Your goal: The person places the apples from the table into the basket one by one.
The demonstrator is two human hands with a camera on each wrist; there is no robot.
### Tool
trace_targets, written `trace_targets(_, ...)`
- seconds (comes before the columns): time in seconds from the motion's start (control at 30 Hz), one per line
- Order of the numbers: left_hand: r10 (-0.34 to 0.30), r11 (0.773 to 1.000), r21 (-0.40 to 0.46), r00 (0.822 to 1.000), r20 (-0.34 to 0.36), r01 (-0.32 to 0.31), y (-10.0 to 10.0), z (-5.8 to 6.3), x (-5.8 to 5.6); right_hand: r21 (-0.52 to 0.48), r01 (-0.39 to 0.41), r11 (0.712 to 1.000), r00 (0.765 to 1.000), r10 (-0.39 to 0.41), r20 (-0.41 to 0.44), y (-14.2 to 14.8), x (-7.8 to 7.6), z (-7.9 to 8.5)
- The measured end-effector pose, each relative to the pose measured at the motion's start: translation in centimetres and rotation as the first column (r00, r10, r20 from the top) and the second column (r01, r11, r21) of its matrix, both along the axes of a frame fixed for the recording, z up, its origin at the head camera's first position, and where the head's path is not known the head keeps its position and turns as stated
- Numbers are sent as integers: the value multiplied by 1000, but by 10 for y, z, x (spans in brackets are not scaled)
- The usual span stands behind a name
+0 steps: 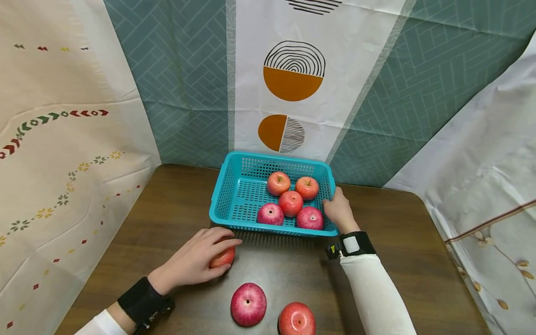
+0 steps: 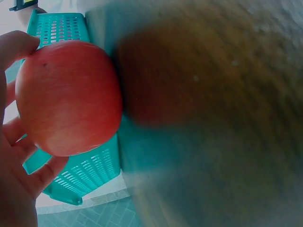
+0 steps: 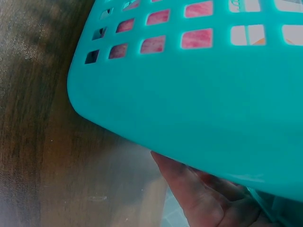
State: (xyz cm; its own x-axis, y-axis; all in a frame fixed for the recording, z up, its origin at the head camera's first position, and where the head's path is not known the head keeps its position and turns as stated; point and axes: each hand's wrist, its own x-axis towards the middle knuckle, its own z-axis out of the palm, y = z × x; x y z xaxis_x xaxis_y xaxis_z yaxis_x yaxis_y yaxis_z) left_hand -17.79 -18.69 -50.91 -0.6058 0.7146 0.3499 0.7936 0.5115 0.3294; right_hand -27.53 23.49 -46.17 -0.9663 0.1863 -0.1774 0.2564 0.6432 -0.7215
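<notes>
My left hand (image 1: 198, 258) curls over a red apple (image 1: 223, 257), its thumb and fingers around the sides. The left wrist view shows that apple (image 2: 71, 97) close up, at or just above the tabletop. Beyond it stands a turquoise plastic basket (image 1: 244, 226) with slotted walls. At its right end my right hand (image 1: 338, 211) grips the rim. From the right wrist, the basket wall (image 3: 189, 104) covers much of the view and partly hides the fingers (image 3: 187, 189). Several apples (image 1: 291, 204) lie in the basket's middle and right part.
On the brown table (image 1: 393, 232), nearer me, rest a dark pink apple (image 1: 248, 304) and a red apple (image 1: 297, 320), the latter near the lower frame edge. Patterned cloth (image 1: 192, 93) hangs behind the basket. White cloth (image 1: 481, 153) borders the right side.
</notes>
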Motion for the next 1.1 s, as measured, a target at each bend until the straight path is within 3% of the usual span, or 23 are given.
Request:
trace_targets(0.2, 13, 1000, 2, 1000, 10, -13, 1, -5, -1, -1, 1, 1000, 1000, -1, 14, -1, 0, 0)
trace_targets(0.4, 43, 999, -20, 997, 65, -42, 2, -9, 0, 0, -4, 1000, 1000, 4, 16, -2, 1, -1)
trace_targets(0.87, 74, 995, -84, 982, 174, -61, 7, -6, 1, -6, 7, 1000, 1000, -7, 9, 3, 1, -2)
trace_targets(1.1, 88, 993, -90, 983, 162, -74, 5, -6, 2, -12, 0, 1000, 1000, 0, 4, 1, 1, -1)
